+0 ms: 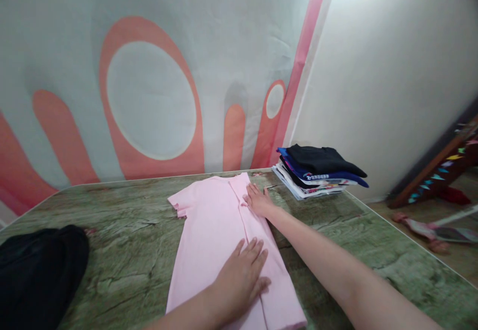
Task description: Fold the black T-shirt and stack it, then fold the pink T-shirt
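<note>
A pink T-shirt [209, 230] lies flat on the table, its right side folded inward so that a long edge runs down the body. The left sleeve sticks out to the side. My left hand [241, 275] rests flat on the lower part of the shirt, across the folded edge, with fingers stretched out. Farther up, my right hand [259, 199] lies on the folded sleeve near the shoulder, palm down and fingers extended. Neither hand grips the cloth.
On the back right of the wood-patterned table [123, 250] sits a stack of folded clothes [321, 170], black on top. Dark cloth [41, 275] lies at the left edge. A printed wall [220, 46] stands behind the table. A scooter [436, 230] is on the floor at right.
</note>
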`<state>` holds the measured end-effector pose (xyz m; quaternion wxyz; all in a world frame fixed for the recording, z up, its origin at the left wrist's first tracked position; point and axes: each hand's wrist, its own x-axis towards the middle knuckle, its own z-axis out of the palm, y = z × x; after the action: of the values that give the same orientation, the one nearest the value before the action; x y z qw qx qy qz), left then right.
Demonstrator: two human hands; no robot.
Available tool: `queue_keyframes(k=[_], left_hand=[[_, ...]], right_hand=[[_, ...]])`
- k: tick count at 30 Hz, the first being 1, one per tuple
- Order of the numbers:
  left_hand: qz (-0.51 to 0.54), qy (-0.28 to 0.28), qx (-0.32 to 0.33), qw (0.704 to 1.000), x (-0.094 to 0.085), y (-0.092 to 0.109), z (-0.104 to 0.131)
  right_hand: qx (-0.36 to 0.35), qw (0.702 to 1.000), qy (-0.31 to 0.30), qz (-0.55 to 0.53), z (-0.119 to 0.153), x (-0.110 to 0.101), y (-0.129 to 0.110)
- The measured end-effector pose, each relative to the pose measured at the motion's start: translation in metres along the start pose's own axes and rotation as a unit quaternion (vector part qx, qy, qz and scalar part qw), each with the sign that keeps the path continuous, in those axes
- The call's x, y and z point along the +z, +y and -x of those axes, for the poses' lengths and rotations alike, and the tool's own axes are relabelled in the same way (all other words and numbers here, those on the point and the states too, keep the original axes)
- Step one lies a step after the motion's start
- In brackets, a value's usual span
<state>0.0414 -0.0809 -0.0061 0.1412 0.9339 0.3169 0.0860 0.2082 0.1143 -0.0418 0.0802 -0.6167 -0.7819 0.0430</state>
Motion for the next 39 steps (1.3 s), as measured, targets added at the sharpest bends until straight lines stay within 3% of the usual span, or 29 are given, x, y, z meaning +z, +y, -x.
queue_keyframes(k=[4, 7, 11, 15, 20, 27, 34, 37, 39], left_hand=[[0.019, 0.044, 0.009, 0.999, -0.002, 0.002, 0.0], [0.032, 0.086, 0.017, 0.996, -0.001, 0.001, -0.002], [0.06, 0.122, 0.049, 0.99, 0.004, -0.004, -0.004], [0.1, 0.167, 0.015, 0.981, 0.003, -0.008, -0.004], [0.136, 0.158, -0.016, 0.978, -0.006, -0.009, -0.004], [0.124, 0.208, -0.044, 0.969, -0.003, -0.013, -0.009], [0.071, 0.166, -0.046, 0.982, 0.005, -0.021, -0.01], [0.069, 0.168, -0.05, 0.982, 0.005, -0.02, -0.009], [0.072, 0.177, -0.055, 0.98, 0.004, -0.019, -0.009]], right_hand=[[0.01, 1.0, 0.009, 0.0, 0.022, -0.006, -0.005], [-0.043, 0.999, 0.027, -0.001, 0.048, -0.01, -0.006], [-0.057, 0.998, -0.015, -0.002, 0.08, -0.011, -0.007], [-0.076, 0.997, -0.019, -0.015, 0.105, -0.013, -0.012], [-0.112, 0.993, -0.019, -0.014, 0.136, -0.021, -0.018], [-0.156, 0.986, -0.012, -0.056, 0.198, -0.031, -0.038], [-0.193, 0.972, -0.043, -0.126, 0.256, -0.041, -0.042], [-0.207, 0.965, -0.081, -0.139, 0.265, -0.045, -0.038], [-0.198, 0.965, -0.082, -0.15, 0.256, -0.052, -0.034]])
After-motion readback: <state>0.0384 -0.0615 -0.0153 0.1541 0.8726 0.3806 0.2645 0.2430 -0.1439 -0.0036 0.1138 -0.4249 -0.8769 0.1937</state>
